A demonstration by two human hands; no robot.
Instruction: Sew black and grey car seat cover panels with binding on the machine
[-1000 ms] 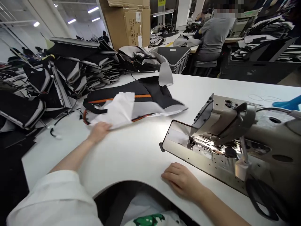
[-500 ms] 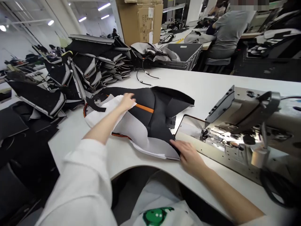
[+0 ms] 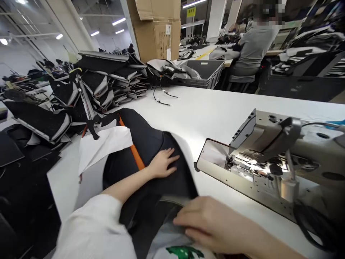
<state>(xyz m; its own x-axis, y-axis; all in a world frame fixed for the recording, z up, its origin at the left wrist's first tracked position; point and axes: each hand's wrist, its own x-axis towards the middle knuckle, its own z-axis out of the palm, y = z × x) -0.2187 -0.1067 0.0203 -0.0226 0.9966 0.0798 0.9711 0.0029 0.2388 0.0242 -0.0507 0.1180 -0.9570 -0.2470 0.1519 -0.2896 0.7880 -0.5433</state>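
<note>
At the far left, dark padded parts are seen lying with their pale edges turned out. Next to them, a tall stack of black and grey parts is piled on the white desk. In front of this stack, a dark fabric piece is spread on the desk, to the left of the sewing machine. Its left side is partly covered by a white flap, below which a grey panel is shown, and it is crossed by an orange strip.

On the right part of the dark fabric piece, the left hand is laid with the palm down; its fingers are spread wide, and nothing is gripped by them. Behind, two thin black cables are found on the desk, and a cardboard box and a grey crate are placed farther back.

The right hand is held near the close end of the fabric, with its fingers bent. It is blurred, so whether the edge is pinched by them cannot be told.

Farther right, a seated person in grey is seen in the background, turned away. The sewing machine is set at the right of the desk, its needle area brightly lit.
</note>
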